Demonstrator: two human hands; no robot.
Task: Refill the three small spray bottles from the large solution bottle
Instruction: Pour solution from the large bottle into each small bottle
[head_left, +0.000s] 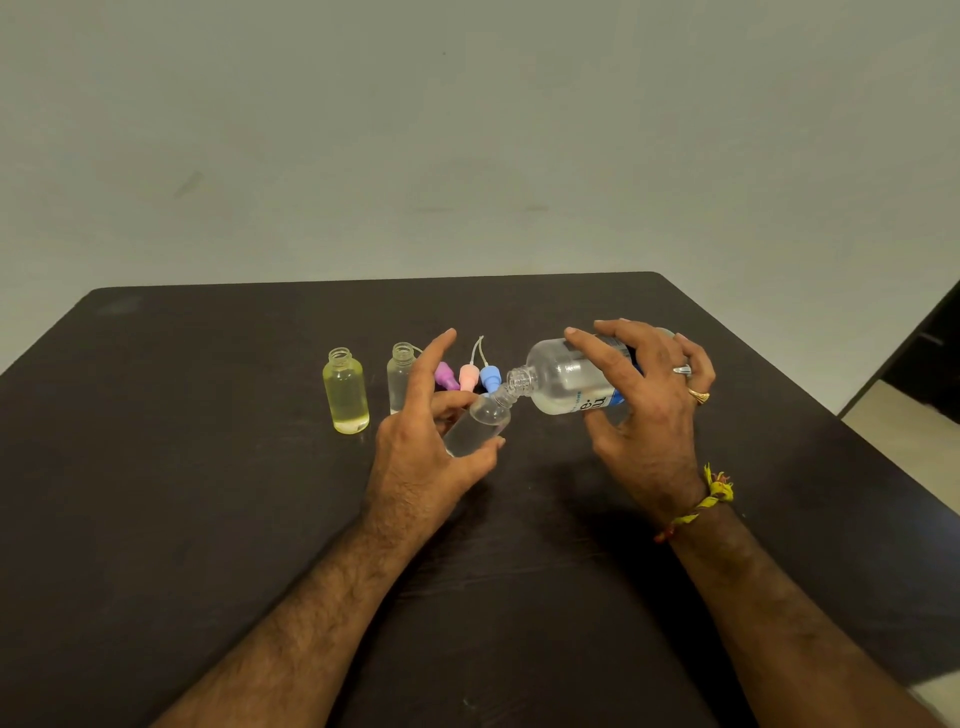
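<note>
1. Fingers of the right hand are curled round the big bottle, which is held above the counter.
2. The big bottle is tipped almost level: its long axis runs left to right, the open neck pointing left and a little down, the base hidden under the right hand.
3. Fingers and thumb of the left hand are closed on a small bottle, the forefinger raised free.
4. The small bottle is tilted, its long axis running from lower left to upper right, and its mouth is met by the big bottle's neck.
5. Clear liquid is seen in both held bottles.
6. Two more small bottles stand upright and uncapped on the counter to the left: a yellow bottle and a clear bottle.
7. Three spray caps, purple, pink and blue, are seen side by side behind the left hand.
8. Rings and a yellow thread band are worn on the right hand and wrist.
</note>
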